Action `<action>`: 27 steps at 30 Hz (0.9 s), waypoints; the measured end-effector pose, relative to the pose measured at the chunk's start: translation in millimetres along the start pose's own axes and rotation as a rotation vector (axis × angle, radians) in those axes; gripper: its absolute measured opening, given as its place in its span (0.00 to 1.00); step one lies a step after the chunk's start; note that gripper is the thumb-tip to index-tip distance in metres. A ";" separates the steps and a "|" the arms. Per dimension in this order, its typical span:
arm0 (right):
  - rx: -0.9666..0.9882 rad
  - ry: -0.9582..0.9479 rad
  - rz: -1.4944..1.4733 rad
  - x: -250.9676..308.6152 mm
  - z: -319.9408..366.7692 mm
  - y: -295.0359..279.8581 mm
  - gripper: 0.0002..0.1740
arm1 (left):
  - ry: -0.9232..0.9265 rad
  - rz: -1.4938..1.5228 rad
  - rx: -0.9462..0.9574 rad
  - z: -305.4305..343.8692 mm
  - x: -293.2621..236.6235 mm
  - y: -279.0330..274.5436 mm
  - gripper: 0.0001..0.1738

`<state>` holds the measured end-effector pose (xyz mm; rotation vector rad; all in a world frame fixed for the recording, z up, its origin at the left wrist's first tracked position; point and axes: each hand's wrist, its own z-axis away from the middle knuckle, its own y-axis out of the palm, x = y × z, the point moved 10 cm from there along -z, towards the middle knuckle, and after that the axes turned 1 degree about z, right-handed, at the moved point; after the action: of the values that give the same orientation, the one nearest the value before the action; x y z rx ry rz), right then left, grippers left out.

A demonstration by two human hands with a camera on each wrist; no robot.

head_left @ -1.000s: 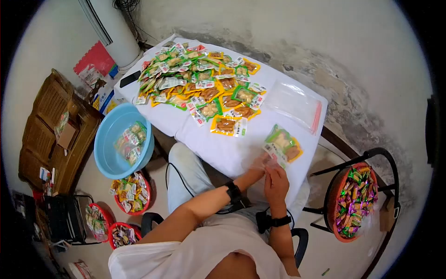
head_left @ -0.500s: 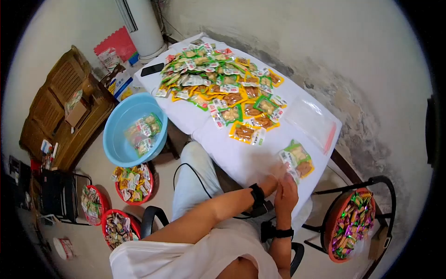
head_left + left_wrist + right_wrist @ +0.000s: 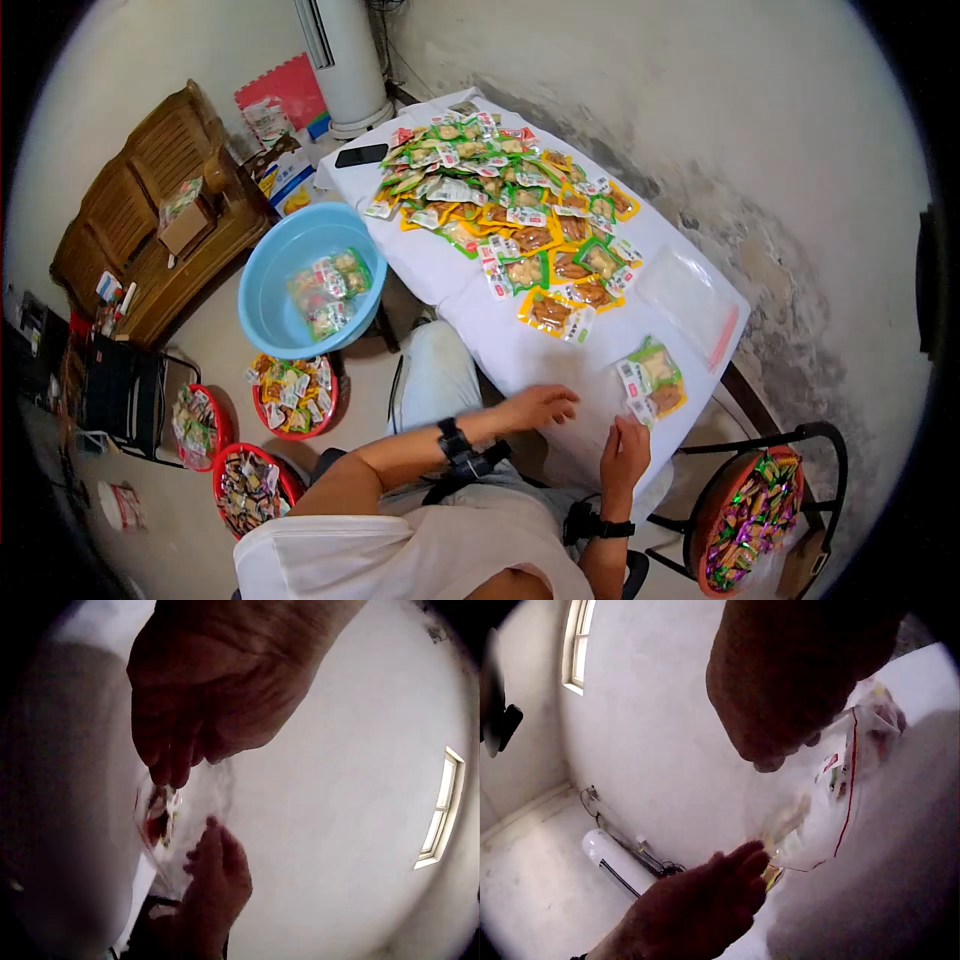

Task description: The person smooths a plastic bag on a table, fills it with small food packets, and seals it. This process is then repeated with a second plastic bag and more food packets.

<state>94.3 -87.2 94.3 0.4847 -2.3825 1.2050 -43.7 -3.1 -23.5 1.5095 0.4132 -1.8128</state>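
A clear zip bag (image 3: 652, 372) with green- and yellow-edged snack packets inside lies at the near right of the white-covered table (image 3: 470, 325). My right hand (image 3: 624, 455) pinches the bag's near edge with curled fingers. In the right wrist view a red line runs along the mouth of the bag (image 3: 845, 802). To its left, my left hand (image 3: 540, 407) hovers over the table's near edge, fingers loosely bent and holding nothing. Both hands also show in the left wrist view, the left hand (image 3: 214, 682) above and the right hand (image 3: 217, 881) below.
A heap of snack packets (image 3: 500, 180) covers the table's far part, beside flat clear bags (image 3: 690, 300) and a phone (image 3: 361, 155). A blue basin (image 3: 262, 290) with filled bags stands left. Red baskets (image 3: 335, 410) sit on the floor; another basket (image 3: 712, 530) stands right.
My left hand has left the bag's mouth and moved left, away from the right hand. The right hand stays at the bag. The head view has shifted, so the table appears further right.
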 end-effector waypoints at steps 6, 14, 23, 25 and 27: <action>0.069 0.054 0.005 -4.0 1.4 8.9 0.10 | 0.208 -0.070 -0.564 10.8 -42.3 -178.4 0.16; 0.019 -0.034 0.017 0.8 -0.3 7.2 0.09 | 0.573 0.786 -1.026 2.6 -92.4 -390.4 0.06; 0.041 -0.007 0.048 -1.2 -2.7 7.7 0.09 | 0.561 0.974 -1.000 -39.8 -80.5 -465.6 0.08; 0.038 -0.001 0.043 -1.5 -3.7 7.1 0.09 | 0.510 1.077 -0.864 -55.2 -72.3 -473.6 0.07; 0.035 0.005 0.035 -1.5 -4.3 6.0 0.09 | 0.522 1.077 -0.919 -49.8 -72.0 -465.2 0.07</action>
<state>93.6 -80.1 91.9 0.4527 -2.3787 1.2634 -331.9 370.4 -62.2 1.1104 0.4491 -0.2751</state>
